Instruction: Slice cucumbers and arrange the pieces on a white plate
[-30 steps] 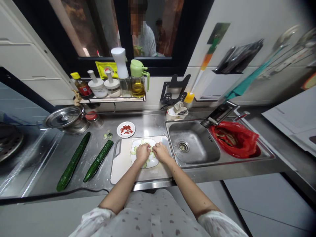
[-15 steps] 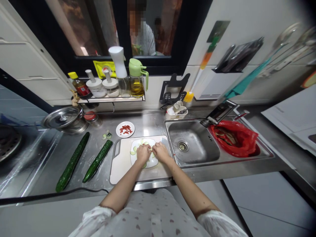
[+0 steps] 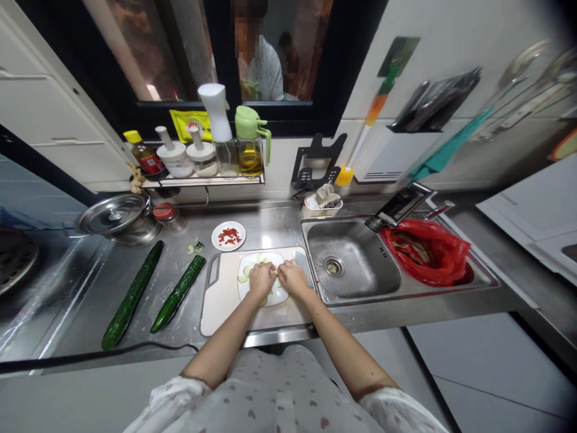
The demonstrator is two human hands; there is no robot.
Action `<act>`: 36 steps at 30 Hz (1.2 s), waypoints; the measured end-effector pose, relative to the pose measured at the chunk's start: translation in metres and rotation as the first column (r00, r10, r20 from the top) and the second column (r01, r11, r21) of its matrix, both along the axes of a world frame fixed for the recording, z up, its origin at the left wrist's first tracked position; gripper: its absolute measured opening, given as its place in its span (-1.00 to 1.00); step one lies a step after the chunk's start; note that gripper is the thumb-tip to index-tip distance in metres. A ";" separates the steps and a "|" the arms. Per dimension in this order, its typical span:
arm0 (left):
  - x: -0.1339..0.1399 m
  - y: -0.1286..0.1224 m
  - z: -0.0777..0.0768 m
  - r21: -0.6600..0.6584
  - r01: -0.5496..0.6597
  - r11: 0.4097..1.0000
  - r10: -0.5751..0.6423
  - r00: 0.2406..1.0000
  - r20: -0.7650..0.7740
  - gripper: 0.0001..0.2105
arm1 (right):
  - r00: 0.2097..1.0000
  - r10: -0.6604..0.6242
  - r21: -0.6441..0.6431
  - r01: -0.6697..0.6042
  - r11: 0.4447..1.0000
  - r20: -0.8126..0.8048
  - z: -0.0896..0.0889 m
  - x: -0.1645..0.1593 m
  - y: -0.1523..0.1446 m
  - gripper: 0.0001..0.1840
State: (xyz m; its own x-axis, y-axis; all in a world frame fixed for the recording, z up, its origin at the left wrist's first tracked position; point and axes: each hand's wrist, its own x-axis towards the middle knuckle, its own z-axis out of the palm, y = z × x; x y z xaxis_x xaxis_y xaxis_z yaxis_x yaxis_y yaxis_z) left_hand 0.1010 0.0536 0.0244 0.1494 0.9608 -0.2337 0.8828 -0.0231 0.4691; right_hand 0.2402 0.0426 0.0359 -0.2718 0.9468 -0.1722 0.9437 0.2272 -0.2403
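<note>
From my remote view, little has changed: the left hand (image 3: 262, 279) and right hand (image 3: 293, 279) stay over the plate (image 3: 244, 290), fingers curled; I can't tell what they hold. Pale slices (image 3: 242, 279) lie there, near the worktop's (image 3: 270, 233) front edge; handling seems ongoing.

A steel counter (image 3: 90, 288) is bearing two cucumbers (image 3: 133, 296), a cutting board (image 3: 220, 313) and a dish (image 3: 215, 237). Scraps (image 3: 196, 246), apparently vegetable, are lying nearby.

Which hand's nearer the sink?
Right. The right hand is over the right side of the plate, just left of the sink; the left hand is farther left, over the plate's middle.
</note>
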 end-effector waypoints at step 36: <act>-0.127 0.051 0.016 0.050 -0.479 0.877 0.471 0.874 0.116 -0.79 | 0.836 -0.111 0.148 0.223 0.963 -0.538 0.022 0.008 -0.056 -0.78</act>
